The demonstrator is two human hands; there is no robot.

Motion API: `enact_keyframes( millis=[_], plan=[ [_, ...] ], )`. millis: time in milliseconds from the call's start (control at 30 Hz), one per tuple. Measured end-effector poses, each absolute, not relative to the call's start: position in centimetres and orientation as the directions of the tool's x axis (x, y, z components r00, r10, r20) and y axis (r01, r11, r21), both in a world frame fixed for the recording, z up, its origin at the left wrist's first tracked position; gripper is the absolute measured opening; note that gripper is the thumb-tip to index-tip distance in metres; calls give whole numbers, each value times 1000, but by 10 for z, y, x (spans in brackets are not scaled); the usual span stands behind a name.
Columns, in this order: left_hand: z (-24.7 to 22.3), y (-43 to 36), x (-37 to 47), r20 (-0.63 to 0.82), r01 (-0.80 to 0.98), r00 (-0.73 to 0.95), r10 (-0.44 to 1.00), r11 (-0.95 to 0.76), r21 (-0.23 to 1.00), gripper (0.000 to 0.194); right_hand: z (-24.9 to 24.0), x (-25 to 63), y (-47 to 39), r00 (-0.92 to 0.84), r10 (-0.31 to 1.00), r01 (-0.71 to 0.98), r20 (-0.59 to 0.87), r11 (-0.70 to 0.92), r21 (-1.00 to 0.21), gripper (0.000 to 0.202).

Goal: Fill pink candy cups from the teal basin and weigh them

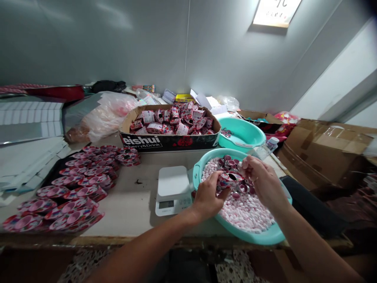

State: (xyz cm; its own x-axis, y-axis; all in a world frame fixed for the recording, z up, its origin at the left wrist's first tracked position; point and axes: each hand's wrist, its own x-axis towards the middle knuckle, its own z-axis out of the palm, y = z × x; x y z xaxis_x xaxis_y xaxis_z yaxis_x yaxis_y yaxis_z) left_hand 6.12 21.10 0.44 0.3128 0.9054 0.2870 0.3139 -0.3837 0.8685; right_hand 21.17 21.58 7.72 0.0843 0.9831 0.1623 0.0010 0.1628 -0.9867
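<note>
My left hand [209,195] grips a small printed carton [230,179], red, pink and white, with a dark round hole in its upward side. Just right of the carton, my right hand [260,175] has its fingers pinched together; what they hold, if anything, is too small to make out. Both hands are above a turquoise basin [196,177] filled with pink and white wrapped candies [249,214]. Among the candies lie several round pink cups with silvery rims [235,195], partly hidden by the hands.
A white kitchen scale [173,184] sits left of the basin. Several printed cartons with pink cups in them [73,181] stand in rows at the left. Behind are a cardboard tray [141,143] of cartons, a second turquoise basin [250,135] and a clear bottle [266,148]. Brown boxes [318,153] stand right.
</note>
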Motion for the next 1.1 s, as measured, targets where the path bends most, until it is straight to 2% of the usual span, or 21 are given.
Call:
enact_keyframes(
  millis=[167,400,567,667,800,1100],
  plan=[
    [5,210,61,287,313,318,904,-385,868,43,75,221,216,-100,990,347,98,127,-929,44],
    [4,210,61,343,303,331,879,-443,844,39,77,222,217,-170,985,524,3,93,-847,47],
    [5,208,61,357,276,313,880,-443,853,39,76,227,218,-153,988,652,35,128,-748,54],
    [6,207,60,357,252,307,882,-437,863,39,72,231,217,-97,994,656,48,100,-748,54],
    [7,206,60,362,224,292,885,-432,874,39,69,238,215,-7,996,552,86,76,-831,50],
    [7,205,59,354,208,278,893,-415,886,41,63,244,216,54,994,421,98,66,-904,46]
  ],
)
